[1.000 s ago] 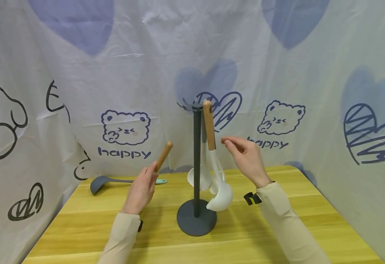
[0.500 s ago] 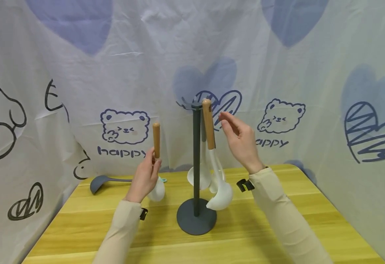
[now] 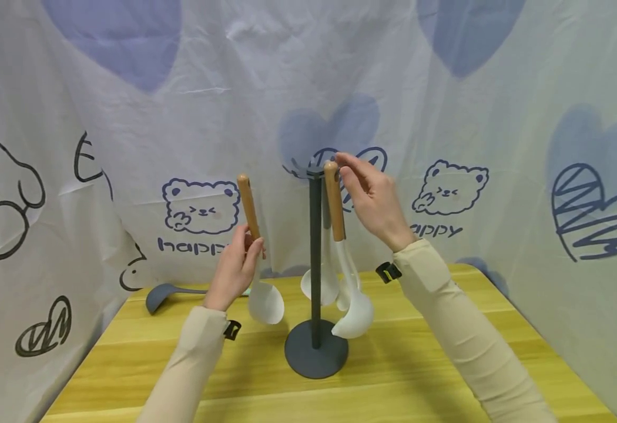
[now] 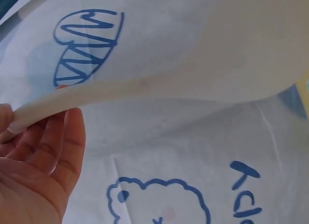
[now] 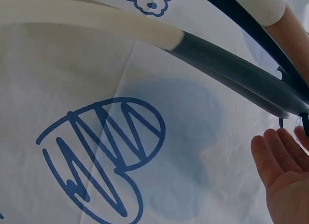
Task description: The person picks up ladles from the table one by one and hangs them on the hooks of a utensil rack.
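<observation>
Since a second ago my left hand [image 3: 232, 267] has raised the white spoon [image 3: 264, 301] upright, fingers clamped on its wooden handle, left of the rack [image 3: 315, 264]. My right hand [image 3: 373, 200], fingers loose, has risen to the rack's top hooks, beside the hung ladle [image 3: 352, 317].

a: where's there room to get a hand through?

b: between the upright white spoon with a wooden handle [image 3: 255, 252] and the dark grey rack pole on its round base [image 3: 315, 264] there's an open gap. the front of the yellow wooden table [image 3: 393, 388] is bare too.

a: and what's in the way?

b: right of the pole, white utensils [image 3: 348, 294] hang crowded (hooks up top too). a grey ladle [image 3: 168, 292] lies far left.
</observation>
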{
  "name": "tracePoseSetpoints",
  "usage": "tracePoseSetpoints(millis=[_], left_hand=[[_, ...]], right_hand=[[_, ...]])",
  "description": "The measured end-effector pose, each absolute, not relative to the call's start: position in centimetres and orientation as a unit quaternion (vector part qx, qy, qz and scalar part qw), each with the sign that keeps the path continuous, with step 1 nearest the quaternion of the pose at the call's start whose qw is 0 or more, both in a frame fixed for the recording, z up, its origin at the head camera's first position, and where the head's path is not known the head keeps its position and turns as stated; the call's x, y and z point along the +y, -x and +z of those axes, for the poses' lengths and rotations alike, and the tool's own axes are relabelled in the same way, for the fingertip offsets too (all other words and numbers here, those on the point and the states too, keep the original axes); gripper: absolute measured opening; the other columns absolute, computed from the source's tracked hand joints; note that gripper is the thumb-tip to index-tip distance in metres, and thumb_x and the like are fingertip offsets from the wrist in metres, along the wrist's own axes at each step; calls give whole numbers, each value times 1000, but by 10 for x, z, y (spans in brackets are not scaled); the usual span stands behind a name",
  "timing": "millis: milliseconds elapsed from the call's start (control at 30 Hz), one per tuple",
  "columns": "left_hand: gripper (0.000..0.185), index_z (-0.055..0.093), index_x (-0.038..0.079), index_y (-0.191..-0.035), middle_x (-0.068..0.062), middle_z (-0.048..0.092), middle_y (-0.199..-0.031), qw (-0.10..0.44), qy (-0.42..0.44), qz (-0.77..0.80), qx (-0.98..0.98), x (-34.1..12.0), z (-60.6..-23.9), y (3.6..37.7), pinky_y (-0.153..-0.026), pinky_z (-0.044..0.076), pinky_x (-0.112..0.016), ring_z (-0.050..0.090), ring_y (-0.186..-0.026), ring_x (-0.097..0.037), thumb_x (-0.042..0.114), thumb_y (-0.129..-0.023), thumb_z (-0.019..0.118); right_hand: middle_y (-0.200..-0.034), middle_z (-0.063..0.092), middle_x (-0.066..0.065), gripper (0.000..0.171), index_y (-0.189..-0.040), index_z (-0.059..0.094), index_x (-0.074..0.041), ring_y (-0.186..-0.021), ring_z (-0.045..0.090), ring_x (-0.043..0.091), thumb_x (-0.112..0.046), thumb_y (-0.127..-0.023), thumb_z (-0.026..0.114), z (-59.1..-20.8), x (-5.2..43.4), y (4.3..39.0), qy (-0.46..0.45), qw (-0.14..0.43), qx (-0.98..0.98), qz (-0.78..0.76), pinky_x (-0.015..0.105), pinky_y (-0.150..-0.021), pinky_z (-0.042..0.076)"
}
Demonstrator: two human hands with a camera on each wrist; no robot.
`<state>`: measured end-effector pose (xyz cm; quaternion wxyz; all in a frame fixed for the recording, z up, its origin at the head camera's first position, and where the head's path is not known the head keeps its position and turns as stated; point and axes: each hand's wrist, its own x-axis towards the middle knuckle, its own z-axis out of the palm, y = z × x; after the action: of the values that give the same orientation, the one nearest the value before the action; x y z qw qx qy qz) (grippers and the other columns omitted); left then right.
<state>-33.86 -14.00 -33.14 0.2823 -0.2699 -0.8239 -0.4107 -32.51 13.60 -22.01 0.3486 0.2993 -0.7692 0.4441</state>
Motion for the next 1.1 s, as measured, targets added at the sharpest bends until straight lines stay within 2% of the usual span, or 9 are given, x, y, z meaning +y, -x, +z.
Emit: tracePoseSetpoints(millis=[200,433,567,667,767,900,1100], left_hand=[[34,44,5,-135,-12,67,-89,276,284,-418,-818,-136,-317,337,-75,59,-41,65,-79,-26,14,-103,50],[37,49,4,-135,-15,71,-93,281,286,-413,-818,-132,-307,339,-80,60,-43,70,-85,-29,9,-99,56],[37,53,3,-134,-17,72,-94,279,286,-412,-819,-129,-306,342,-81,60,-42,71,-85,-29,10,-98,58],[37,55,2,-134,-18,72,-94,285,286,-415,-815,-127,-305,344,-80,61,-40,72,-85,-28,9,-98,59],[37,57,3,-134,-18,73,-94,301,285,-417,-809,-124,-303,346,-78,61,-40,72,-84,-28,10,-97,60],[38,58,4,-134,-17,74,-95,314,279,-420,-805,-120,-297,348,-78,61,-40,73,-85,-29,11,-97,61],[41,56,8,-138,-17,73,-98,304,265,-420,-813,-114,-289,349,-80,61,-41,73,-87,-29,13,-98,61]], right_hand=[[-133,62,7,39,-134,60,-11,-109,64,19,-33,-104,47,-213,132,325,-315,356,-771,425,36,-93,54],[-142,57,3,42,-125,68,-10,-125,58,20,-38,-104,44,-209,128,328,-322,359,-778,404,38,-93,55],[-139,60,2,42,-120,71,-9,-124,60,19,-37,-105,44,-210,126,329,-314,364,-774,411,32,-85,56],[-134,64,2,38,-116,73,-9,-120,62,17,-32,-105,46,-211,125,329,-309,377,-769,414,26,-72,53],[-130,66,3,34,-112,75,-8,-121,62,15,-29,-104,48,-210,124,330,-310,395,-762,409,25,-76,54],[-127,68,6,33,-108,76,-6,-126,58,14,-26,-103,49,-209,123,331,-316,409,-753,407,32,-96,54],[-126,68,9,33,-108,75,-6,-125,59,15,-24,-103,49,-209,123,330,-320,414,-753,399,35,-96,54]])
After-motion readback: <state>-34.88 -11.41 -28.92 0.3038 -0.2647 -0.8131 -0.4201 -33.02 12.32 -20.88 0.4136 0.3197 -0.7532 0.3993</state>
